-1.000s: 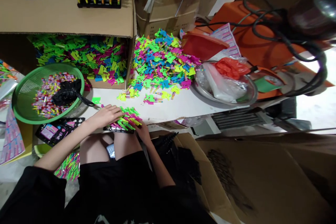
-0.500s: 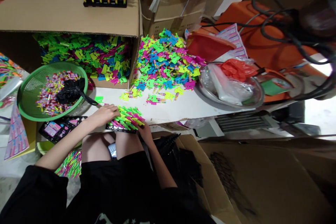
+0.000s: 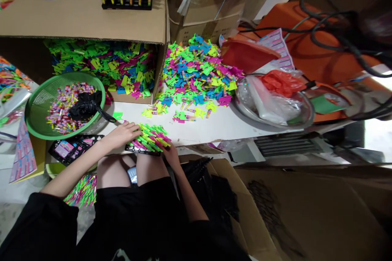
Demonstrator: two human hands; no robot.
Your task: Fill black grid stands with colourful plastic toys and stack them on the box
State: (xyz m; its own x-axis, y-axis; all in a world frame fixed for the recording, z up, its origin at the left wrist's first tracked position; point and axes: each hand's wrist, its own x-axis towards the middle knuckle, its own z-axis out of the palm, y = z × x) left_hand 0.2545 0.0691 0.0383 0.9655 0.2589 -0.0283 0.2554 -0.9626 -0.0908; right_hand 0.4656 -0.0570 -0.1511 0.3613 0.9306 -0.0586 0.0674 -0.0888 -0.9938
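A black perforated rack [image 3: 141, 151] lies at the table's front edge, above my lap. Rows of slim green, yellow and pink plastic pieces [image 3: 150, 136] stand tilted in it. My left hand [image 3: 127, 133] is at the rack's left end, its fingers bent together against the pieces; what lies under the fingertips is hidden. At the right end, my right hand [image 3: 170, 153] has its fingers closed around the end of the pieces, partly covered by them. A single green plastic piece [image 3: 117, 116] lies just behind my left hand.
A green basket [image 3: 30, 116] with small tubes and a black bag stands left. Behind are an open carton [image 3: 131, 26] of colourful pieces, a filled display rack [image 3: 127, 7] on top, and a loose heap [image 3: 196, 73]. A metal bowl [image 3: 308, 116] holding plastic bags sits right.
The whole view has shifted slightly, so surroundings sit a little further right. Both hands stay at the rack, with only slight finger movement at the right end.
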